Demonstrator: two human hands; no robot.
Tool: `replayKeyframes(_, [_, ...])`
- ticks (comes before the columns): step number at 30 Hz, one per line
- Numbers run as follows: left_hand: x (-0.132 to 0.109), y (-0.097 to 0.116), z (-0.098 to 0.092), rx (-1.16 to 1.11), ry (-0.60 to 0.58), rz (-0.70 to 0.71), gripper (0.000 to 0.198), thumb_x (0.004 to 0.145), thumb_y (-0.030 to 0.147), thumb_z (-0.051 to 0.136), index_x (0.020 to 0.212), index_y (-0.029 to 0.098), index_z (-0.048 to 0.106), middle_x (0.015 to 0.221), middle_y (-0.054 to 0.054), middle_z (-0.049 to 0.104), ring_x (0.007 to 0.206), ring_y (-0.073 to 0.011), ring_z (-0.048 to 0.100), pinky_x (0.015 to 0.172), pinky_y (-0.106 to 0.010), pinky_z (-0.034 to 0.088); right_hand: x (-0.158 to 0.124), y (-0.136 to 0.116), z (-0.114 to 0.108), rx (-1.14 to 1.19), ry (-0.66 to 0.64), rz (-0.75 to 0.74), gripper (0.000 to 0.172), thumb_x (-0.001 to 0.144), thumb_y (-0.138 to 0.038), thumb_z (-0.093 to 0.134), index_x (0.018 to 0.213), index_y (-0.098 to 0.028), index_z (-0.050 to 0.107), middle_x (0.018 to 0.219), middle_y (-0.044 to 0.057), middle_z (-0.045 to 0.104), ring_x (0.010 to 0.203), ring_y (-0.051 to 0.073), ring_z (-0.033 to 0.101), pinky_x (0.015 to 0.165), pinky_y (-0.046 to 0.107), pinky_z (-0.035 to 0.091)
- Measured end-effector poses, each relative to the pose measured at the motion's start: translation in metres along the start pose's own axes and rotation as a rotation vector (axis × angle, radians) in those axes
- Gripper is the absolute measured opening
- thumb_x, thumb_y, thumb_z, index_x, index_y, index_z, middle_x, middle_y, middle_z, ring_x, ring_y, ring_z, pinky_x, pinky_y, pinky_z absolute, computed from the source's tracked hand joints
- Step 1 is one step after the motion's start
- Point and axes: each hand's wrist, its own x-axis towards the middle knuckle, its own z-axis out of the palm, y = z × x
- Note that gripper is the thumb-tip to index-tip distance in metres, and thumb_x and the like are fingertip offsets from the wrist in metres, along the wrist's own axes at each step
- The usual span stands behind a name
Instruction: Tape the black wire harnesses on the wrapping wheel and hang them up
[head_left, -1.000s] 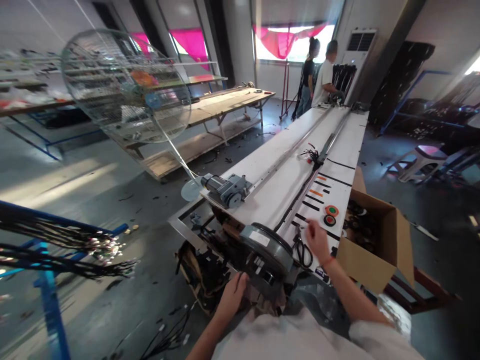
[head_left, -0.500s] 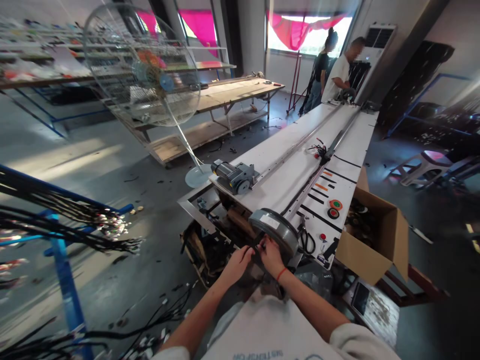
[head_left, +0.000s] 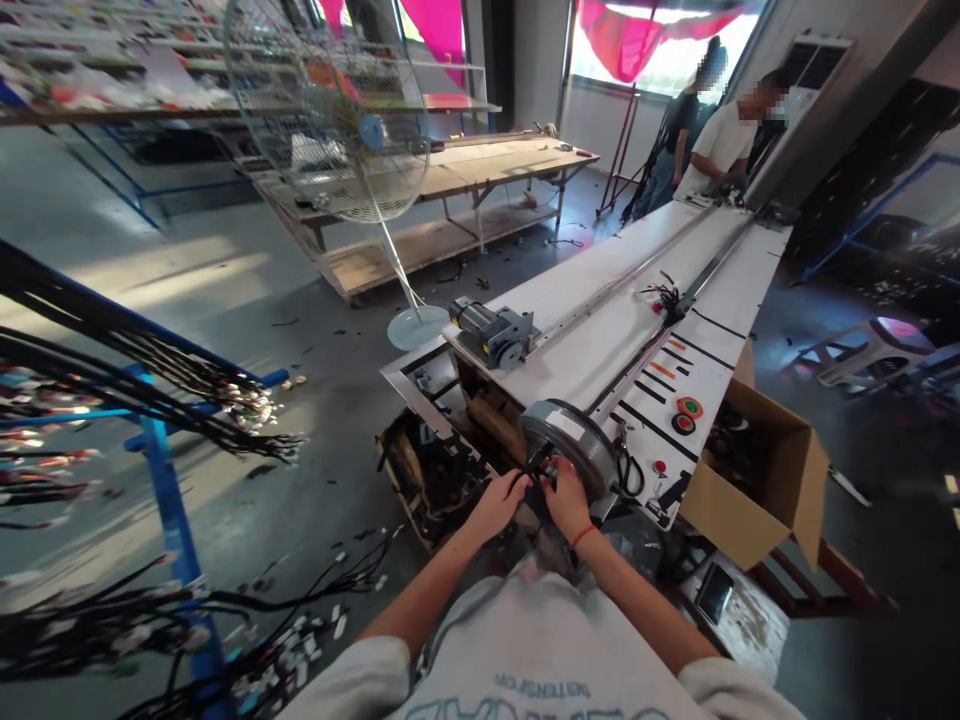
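Closed the left hand (head_left: pixel 499 503) in a narrow pinch, apparently on a dark strip (head_left: pixel 537 461) set just ahead of the fingertips, at the near side of a grey drum (head_left: pixel 600 452). Bent the right hand (head_left: pixel 568 500) at the same near side, just right of the pinch; could not tell a firm hold from a mere touch there, with fingertips lost among dark parts.

Listed close right of the grip: scissors (head_left: pixel 630 472) with black handles, then a red button (head_left: pixel 660 467). Listed farther ahead and right: tape rolls (head_left: pixel 686 412) on the white table (head_left: pixel 585 372). Listed ahead and left: a motor unit (head_left: pixel 491 335). Listed right, beyond the table edge: an open cardboard box (head_left: pixel 739 518).

Rated a slip or twist of the strip first among hazards, owing to the small pinch and the uncertain second hold. Rated nipped fingertips next, possible on any turn of the drum with both hands so close in. Noted a lesser chance of a snag at the red wristband (head_left: pixel 583 535), from loose fit near the drum. Noted also a possible knock to the scissors, from a rightward swing of the right hand.
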Motion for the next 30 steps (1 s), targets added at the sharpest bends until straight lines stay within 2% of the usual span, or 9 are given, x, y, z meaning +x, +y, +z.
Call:
replayKeyframes(7, [-0.002, -0.001, 0.004, -0.036, 0.007, 0.012, 0.051, 0.092, 0.059, 0.032, 0.089, 0.016, 0.060, 0.063, 0.002, 0.050, 0.059, -0.0145, 0.048, 0.059, -0.026, 0.039, 0.002, 0.001, 0.002, 0.033, 0.023, -0.023, 0.025, 0.083, -0.014, 0.055, 0.108, -0.017, 0.059, 0.113, 0.014, 0.066, 0.106, 0.026, 0.062, 0.094, 0.039, 0.047])
replayKeyframes(11, [-0.003, -0.001, 0.007, -0.058, -0.008, -0.002, 0.054, 0.091, 0.062, 0.033, 0.091, 0.016, 0.060, 0.063, 0.002, 0.050, 0.058, -0.0140, 0.049, 0.056, -0.026, 0.038, 0.010, 0.001, 0.003, 0.087, 0.023, -0.010, 0.008, 0.079, -0.014, 0.060, 0.081, -0.022, 0.058, 0.092, 0.008, 0.068, 0.095, 0.024, 0.063, 0.089, 0.038, 0.049])
replayKeyframes(14, [-0.004, -0.003, 0.009, -0.058, -0.022, -0.010, 0.057, 0.090, 0.065, 0.033, 0.093, 0.015, 0.060, 0.063, 0.002, 0.050, 0.057, -0.0137, 0.048, 0.056, -0.026, 0.039, 0.013, 0.003, 0.002, 0.118, 0.012, -0.054, 0.013, 0.076, -0.012, 0.060, 0.071, -0.023, 0.054, 0.084, 0.006, 0.067, 0.089, 0.023, 0.063, 0.086, 0.037, 0.049])
replayKeyframes(17, [-0.005, -0.005, 0.008, -0.049, -0.021, -0.004, 0.056, 0.091, 0.064, 0.032, 0.095, 0.015, 0.060, 0.065, 0.001, 0.052, 0.058, -0.0138, 0.048, 0.058, -0.026, 0.039, 0.008, 0.007, -0.001, 0.182, 0.043, -0.202, 0.011, 0.078, -0.012, 0.055, 0.074, -0.022, 0.055, 0.094, 0.009, 0.067, 0.094, 0.023, 0.063, 0.087, 0.037, 0.049])
replayKeyframes(19, [-0.005, -0.006, 0.007, -0.024, -0.011, 0.005, 0.052, 0.094, 0.060, 0.032, 0.095, 0.016, 0.060, 0.067, 0.000, 0.054, 0.061, -0.0143, 0.050, 0.059, -0.026, 0.040, 0.003, 0.009, -0.004, 0.236, 0.029, -0.254, 0.010, 0.080, -0.013, 0.050, 0.079, -0.022, 0.055, 0.095, 0.009, 0.067, 0.089, 0.022, 0.064, 0.082, 0.035, 0.051])
replayKeyframes(22, [-0.004, -0.005, 0.005, 0.057, -0.020, 0.031, 0.042, 0.097, 0.048, 0.033, 0.092, 0.016, 0.059, 0.073, -0.002, 0.060, 0.070, -0.0154, 0.055, 0.066, -0.026, 0.043, 0.000, 0.010, -0.010, 0.223, -0.070, -0.257, 0.008, 0.080, -0.015, 0.049, 0.079, -0.023, 0.052, 0.078, 0.003, 0.065, 0.070, 0.018, 0.062, 0.070, 0.030, 0.051])
replayKeyframes(24, [-0.002, -0.006, 0.005, 0.132, -0.054, 0.033, 0.035, 0.098, 0.039, 0.034, 0.089, 0.017, 0.059, 0.077, -0.004, 0.064, 0.074, -0.0161, 0.058, 0.071, -0.027, 0.045, 0.002, 0.008, -0.014, 0.177, -0.097, -0.290, 0.009, 0.083, -0.018, 0.047, 0.078, -0.024, 0.051, 0.072, 0.001, 0.063, 0.066, 0.017, 0.060, 0.068, 0.029, 0.050])
replayKeyframes(27, [0.003, -0.009, 0.006, 0.249, -0.118, 0.002, 0.029, 0.099, 0.032, 0.038, 0.090, 0.017, 0.061, 0.083, -0.006, 0.068, 0.079, -0.0182, 0.063, 0.075, -0.028, 0.047, 0.010, 0.004, -0.020, 0.129, -0.092, -0.409, 0.012, 0.089, -0.021, 0.043, 0.083, -0.024, 0.053, 0.082, 0.005, 0.067, 0.075, 0.019, 0.063, 0.076, 0.033, 0.051])
replayKeyframes(30, [0.005, -0.008, 0.009, 0.358, -0.140, -0.030, 0.027, 0.100, 0.030, 0.039, 0.097, 0.015, 0.061, 0.092, -0.011, 0.071, 0.087, -0.0211, 0.067, 0.079, -0.029, 0.049, 0.021, -0.001, -0.023, 0.074, -0.115, -0.529, 0.014, 0.088, -0.020, 0.044, 0.096, -0.022, 0.056, 0.099, 0.011, 0.068, 0.088, 0.023, 0.065, 0.086, 0.040, 0.050])
